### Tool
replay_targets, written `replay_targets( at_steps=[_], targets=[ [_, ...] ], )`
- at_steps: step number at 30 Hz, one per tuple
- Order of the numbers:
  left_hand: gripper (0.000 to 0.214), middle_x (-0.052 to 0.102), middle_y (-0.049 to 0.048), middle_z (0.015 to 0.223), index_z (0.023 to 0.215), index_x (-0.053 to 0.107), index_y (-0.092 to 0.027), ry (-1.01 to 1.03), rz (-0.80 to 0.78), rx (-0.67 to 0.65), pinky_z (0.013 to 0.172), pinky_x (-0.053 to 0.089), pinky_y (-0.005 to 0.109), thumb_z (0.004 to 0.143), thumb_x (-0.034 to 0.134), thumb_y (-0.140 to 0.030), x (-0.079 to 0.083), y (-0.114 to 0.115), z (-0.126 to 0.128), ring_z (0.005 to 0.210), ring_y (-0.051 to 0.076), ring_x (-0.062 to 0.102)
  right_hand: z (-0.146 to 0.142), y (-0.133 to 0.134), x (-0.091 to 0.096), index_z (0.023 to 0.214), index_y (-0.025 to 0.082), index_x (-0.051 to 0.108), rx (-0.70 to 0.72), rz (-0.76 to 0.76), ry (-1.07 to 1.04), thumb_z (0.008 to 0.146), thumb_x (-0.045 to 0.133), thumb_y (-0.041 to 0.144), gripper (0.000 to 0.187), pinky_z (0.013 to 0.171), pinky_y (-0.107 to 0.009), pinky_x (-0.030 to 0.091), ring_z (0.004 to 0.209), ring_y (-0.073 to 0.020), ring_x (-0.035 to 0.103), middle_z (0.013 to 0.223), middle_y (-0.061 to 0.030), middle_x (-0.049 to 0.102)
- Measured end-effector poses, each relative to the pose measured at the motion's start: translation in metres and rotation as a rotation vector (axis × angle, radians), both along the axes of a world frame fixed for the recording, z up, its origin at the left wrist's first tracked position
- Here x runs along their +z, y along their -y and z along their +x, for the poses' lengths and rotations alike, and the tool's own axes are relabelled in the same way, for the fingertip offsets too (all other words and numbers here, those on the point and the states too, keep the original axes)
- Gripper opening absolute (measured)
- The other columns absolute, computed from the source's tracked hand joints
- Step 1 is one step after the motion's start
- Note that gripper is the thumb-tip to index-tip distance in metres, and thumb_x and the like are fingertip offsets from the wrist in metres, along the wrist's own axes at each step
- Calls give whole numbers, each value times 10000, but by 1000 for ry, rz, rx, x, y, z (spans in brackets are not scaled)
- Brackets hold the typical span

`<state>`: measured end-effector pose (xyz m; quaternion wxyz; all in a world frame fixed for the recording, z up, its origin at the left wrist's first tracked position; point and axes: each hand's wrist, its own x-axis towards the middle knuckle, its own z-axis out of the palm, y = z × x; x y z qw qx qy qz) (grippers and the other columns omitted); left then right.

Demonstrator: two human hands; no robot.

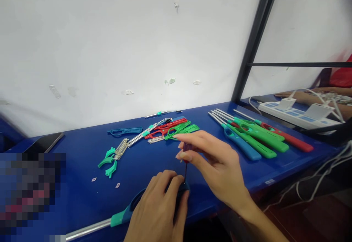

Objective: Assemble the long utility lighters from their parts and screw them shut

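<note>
Your right hand pinches the screwdriver near-upright at the right-hand end of the blue stick lighter, gripped, long axis leftward, in your curled left hand.

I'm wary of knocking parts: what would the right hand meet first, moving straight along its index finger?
Probably the green casings, though depth is unclear and the right hand might pass above them.

Blue lighter handle — mostly hidden

Right hand holds a screwdriver to a blue lighter in left hand
</note>
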<state>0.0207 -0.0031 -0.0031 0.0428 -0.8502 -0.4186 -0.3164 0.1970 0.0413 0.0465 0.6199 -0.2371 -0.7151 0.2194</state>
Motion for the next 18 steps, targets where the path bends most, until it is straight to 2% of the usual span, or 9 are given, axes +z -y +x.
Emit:
replay_targets(
  at_steps=[5, 9, 15, 18],
  targets=[
    [205, 712, 62, 1039, 1157, 575, -243, 7, -31, -12, 767, 665, 459, 1010, 492, -128, 1, -1, -1, 870, 266, 730, -3, -5, 2, 1282, 287, 785, -29, 37, 37, 1019, 693, 135, 317, 820, -258, 624, 872, -134, 727, 1079, -7, 786],
    [199, 706, 61, 1026, 1139, 569, -244, 7, -31, -14, 753, 664, 462, 1009, 480, -122, 1, 0, 0, 856, 266, 727, 0, -1, 1, 1258, 279, 795, 2, 36, 62, 1000, 730, 133, 303, 837, -245, 615, 890, -135, 726, 1066, -7, 784],
    [190, 714, 58, 1017, 1119, 559, -249, -1, -21, -3, 763, 666, 446, 1001, 477, -125, 2, 0, 2, 857, 262, 740, 3, 5, -1, 1355, 293, 740, 161, -29, 57, 1096, 528, 116, 378, 820, -290, 628, 958, -166, 759, 1138, -42, 788],
    [235, 729, 65, 1040, 1185, 549, -252, -2, 1, 4, 765, 669, 458, 997, 481, -129, 3, 0, 2, 870, 274, 756, 3, 5, -2, 1234, 305, 792, 138, -42, 17, 1019, 705, 158, 275, 838, -306, 620, 915, -169, 717, 1062, -29, 735]
  ],
)
